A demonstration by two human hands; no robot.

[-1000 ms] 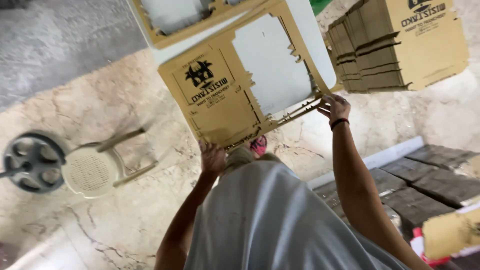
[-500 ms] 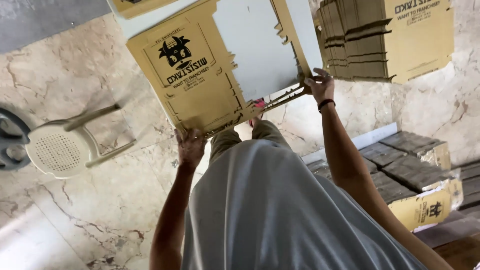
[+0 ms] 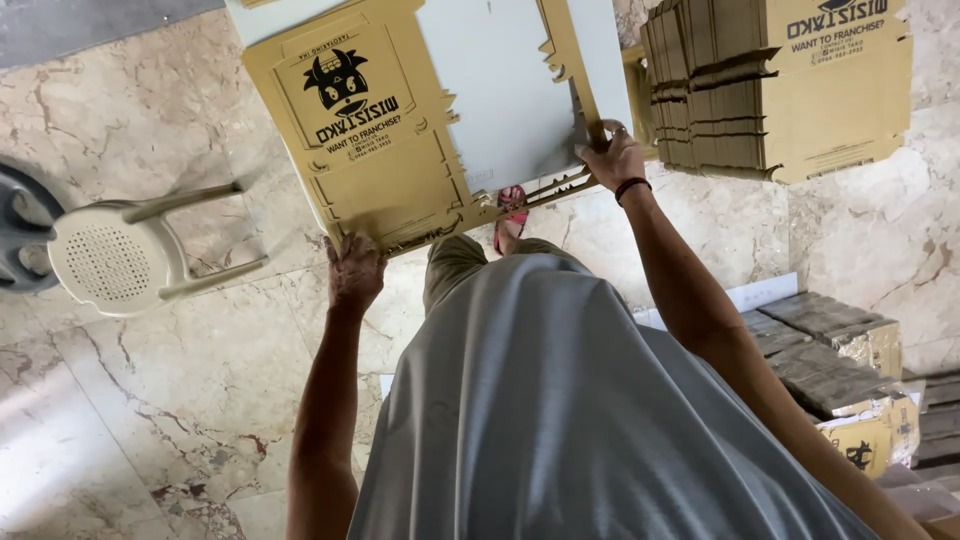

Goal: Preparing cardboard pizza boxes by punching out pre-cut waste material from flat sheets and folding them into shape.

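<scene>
Gripping flat die-cut cardboard blank (image 3: 400,150) at its near edge: left hand (image 3: 355,272) clamping lower corner, right hand (image 3: 612,160) pinching right side. Blank lying over white table (image 3: 520,90), beside stacked blanks (image 3: 770,90).

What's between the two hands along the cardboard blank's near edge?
Head view: between left hand and right hand runs the flat cardboard blank's notched edge; below it, a foot in a red sandal on marble floor.
</scene>
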